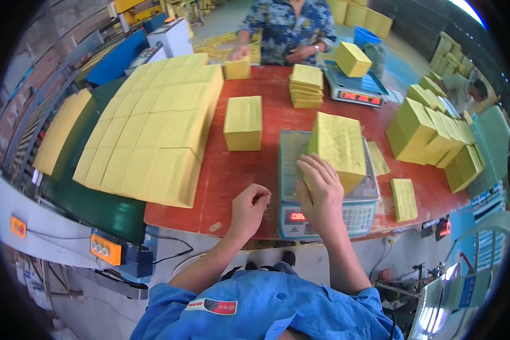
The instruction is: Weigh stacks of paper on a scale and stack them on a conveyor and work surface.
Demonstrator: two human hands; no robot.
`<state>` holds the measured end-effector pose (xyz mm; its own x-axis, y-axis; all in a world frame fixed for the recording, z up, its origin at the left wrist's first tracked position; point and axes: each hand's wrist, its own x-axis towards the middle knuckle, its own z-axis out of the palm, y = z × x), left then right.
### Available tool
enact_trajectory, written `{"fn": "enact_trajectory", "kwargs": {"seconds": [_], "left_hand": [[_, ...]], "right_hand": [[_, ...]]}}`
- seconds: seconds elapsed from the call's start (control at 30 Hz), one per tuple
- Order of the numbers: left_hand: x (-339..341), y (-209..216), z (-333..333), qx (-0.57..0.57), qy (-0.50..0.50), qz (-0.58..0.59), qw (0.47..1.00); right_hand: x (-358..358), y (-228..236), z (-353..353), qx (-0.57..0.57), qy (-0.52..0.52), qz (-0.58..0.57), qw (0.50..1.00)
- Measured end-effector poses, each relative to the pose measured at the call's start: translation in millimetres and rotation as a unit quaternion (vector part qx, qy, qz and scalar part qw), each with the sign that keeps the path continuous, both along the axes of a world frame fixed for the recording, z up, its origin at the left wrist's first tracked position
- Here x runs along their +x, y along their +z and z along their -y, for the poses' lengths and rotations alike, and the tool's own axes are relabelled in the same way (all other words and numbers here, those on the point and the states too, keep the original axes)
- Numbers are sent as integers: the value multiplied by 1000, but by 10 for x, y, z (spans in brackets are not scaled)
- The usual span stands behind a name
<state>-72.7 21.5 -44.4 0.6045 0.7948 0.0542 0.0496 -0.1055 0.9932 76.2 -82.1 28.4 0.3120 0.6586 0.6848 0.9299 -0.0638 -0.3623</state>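
A tall stack of yellow paper (pixel 340 144) stands on the digital scale (pixel 292 170) in front of me. My right hand (pixel 323 190) lies against the near left side of this stack, fingers extended and nothing gripped. Left of the scale, my left hand (pixel 250 212) hovers over the table edge with its fingers curled in; nothing shows in them. Beyond it, a separate block of yellow paper (pixel 243 123) stands on the red table (pixel 238 181). A thin pile of yellow sheets (pixel 403 199) lies to the right of the scale.
Rows of yellow paper blocks (pixel 153 124) cover the left side beside a green conveyor belt (pixel 113 209). More stacks (pixel 416 133) stand at right. Across the table, a person in camouflage (pixel 292 31) touches a small yellow block (pixel 237 69). A second scale (pixel 354 85) carries another block.
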Motion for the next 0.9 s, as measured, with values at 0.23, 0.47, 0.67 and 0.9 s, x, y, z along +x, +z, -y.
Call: {"fn": "enact_trajectory", "kwargs": {"seconds": [0.23,0.47,0.67,0.9], "left_hand": [[-314,95,-896,189,96,27,977],[54,142,-1570,297,84,-14,951],[591,-132,-2143,402,109,-64,907],[903,-457,-2430,482,57,-166,858]], "right_hand": [[-219,-228,-1091,-38,103,-11,994],[80,-561,-2128,-83,54,-31,995],[380,-690,-2930,-109,-37,-82,990],[890,-1053,-3452,-155,-115,-10,981]]}}
